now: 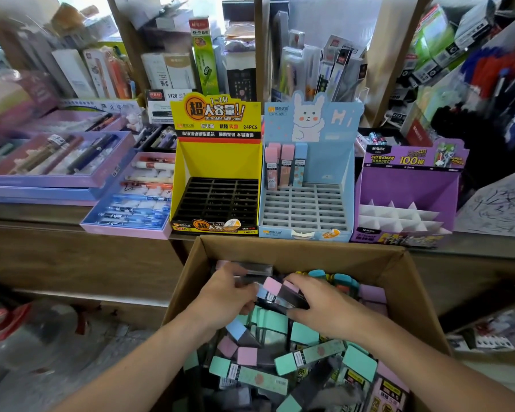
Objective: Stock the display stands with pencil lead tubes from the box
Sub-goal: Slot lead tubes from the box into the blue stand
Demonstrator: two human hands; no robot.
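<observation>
A cardboard box (295, 248) in front of me is full of loose pencil lead tubes (250, 373) with mint, pink, blue and purple caps. Both hands are inside it. My left hand (223, 295) and my right hand (327, 304) curl around a small bundle of pink- and blue-capped tubes (277, 292) between them. On the counter behind stand a yellow display stand (217, 162) with a bare black grid, a light blue rabbit stand (327, 162) holding three tubes (283, 168) in its back-left slots, and a purple stand (408, 185) with white dividers.
Purple and blue trays of pens (63, 162) lie on the counter to the left. Shelves packed with stationery boxes (191, 69) rise behind the stands. A scribbled test sheet (500, 203) sits at the right. The wooden counter front (72, 257) drops to the floor at left.
</observation>
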